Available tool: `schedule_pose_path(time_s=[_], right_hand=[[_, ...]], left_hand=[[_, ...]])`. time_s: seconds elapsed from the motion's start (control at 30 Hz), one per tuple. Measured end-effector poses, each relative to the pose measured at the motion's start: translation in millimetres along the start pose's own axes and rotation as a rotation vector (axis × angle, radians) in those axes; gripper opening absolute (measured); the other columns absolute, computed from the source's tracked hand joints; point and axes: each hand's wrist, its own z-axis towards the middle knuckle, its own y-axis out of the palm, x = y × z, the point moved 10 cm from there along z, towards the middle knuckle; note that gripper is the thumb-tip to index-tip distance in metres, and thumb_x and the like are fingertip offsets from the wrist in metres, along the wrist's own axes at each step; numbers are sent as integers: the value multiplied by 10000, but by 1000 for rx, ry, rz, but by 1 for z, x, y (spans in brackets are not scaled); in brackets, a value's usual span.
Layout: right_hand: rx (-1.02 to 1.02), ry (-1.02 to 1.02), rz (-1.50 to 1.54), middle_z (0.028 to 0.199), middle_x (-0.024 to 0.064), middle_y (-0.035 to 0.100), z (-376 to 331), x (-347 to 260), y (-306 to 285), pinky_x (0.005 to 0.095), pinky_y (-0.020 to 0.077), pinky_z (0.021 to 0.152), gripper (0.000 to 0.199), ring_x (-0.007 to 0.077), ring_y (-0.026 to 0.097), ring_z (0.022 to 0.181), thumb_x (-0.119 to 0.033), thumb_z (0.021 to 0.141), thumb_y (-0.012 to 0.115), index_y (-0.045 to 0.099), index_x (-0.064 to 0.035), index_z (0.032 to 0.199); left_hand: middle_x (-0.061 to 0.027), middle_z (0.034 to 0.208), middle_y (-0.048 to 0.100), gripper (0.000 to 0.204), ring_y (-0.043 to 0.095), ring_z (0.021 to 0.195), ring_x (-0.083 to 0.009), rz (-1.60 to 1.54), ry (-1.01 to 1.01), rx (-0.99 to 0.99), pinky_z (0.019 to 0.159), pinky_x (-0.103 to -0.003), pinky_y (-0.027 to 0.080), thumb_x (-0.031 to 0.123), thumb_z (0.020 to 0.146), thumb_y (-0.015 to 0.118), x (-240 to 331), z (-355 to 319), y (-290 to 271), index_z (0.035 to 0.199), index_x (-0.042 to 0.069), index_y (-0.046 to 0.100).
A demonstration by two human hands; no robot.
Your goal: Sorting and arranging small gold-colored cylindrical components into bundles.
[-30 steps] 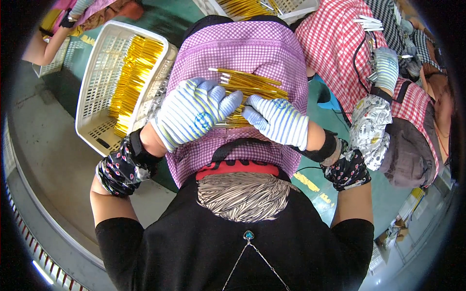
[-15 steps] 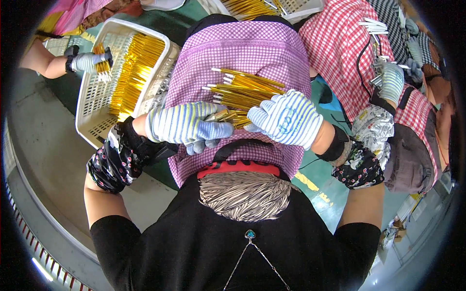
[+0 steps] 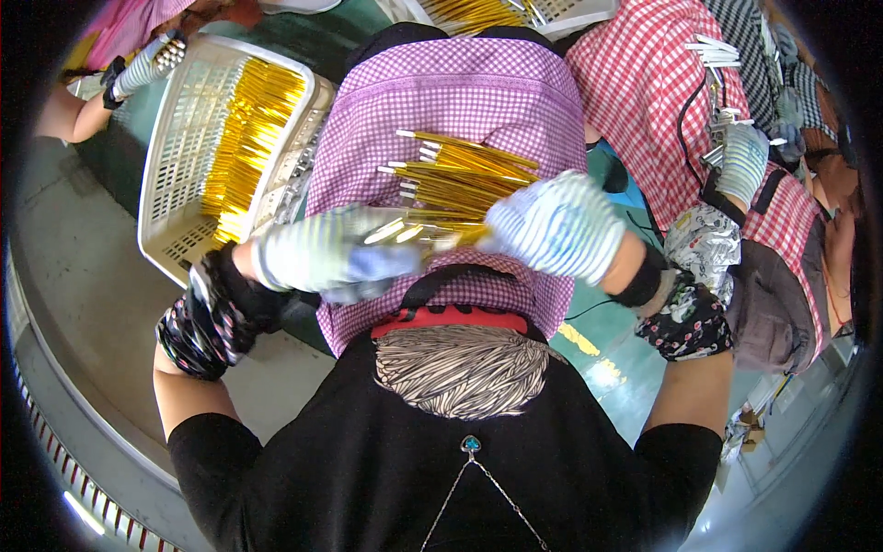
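Observation:
A bundle of thin gold sticks with pale tips (image 3: 451, 179) lies fanned over my purple checked apron (image 3: 478, 92). My right hand (image 3: 556, 225), in a striped white glove, grips the bundle's near end. My left hand (image 3: 322, 258), gloved the same way, is blurred; its fingers close on a few of the sticks at that near end. Both forearms wear dark patterned sleeves.
A cream slotted basket (image 3: 175, 147) full of gold sticks stands at my left. Another basket (image 3: 561, 11) of sticks is at the top. A person in a red checked apron (image 3: 644, 83) sits at my right, gloved hand (image 3: 740, 161) holding sticks. Another gloved hand (image 3: 147, 60) reaches in top left.
My left hand has swung down and leftward across the bundle's near end. My right hand has moved right with the sticks, which now fan out wider. The far-left gloved hand moved upward.

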Motion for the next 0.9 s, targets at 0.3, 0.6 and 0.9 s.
schedule_pose_path(time_s=[0.3, 0.6, 0.9], right_hand=[[-138, 395, -49, 920, 134, 658, -3, 52, 31, 408, 532, 625, 341, 291, 648, 718, -281, 932, 554, 597, -79, 1203], [223, 277, 225, 1094, 133, 610, 21, 27, 8, 413, 507, 773, 367, 306, 622, 895, -313, 891, 594, 625, -54, 1150], [372, 353, 714, 946, 238, 661, 37, 26, 27, 471, 509, 774, 421, 421, 645, 862, -311, 833, 687, 608, 22, 1078]], left_hand=[[10, 621, 551, 234, 481, 487, -64, 178, 204, 365, 458, -220, 385, 286, 933, 648, 32, -8, -57, 988, 59, 652], [59, 830, 576, 328, 496, 729, -34, 46, 688, 510, 644, -196, 405, 281, 1006, 548, 71, 7, -42, 1245, 59, 588], [-56, 1178, 552, 666, 535, 1084, -130, 99, 719, 455, 951, -284, 431, 269, 985, 577, 90, 17, -14, 1512, 38, 240]])
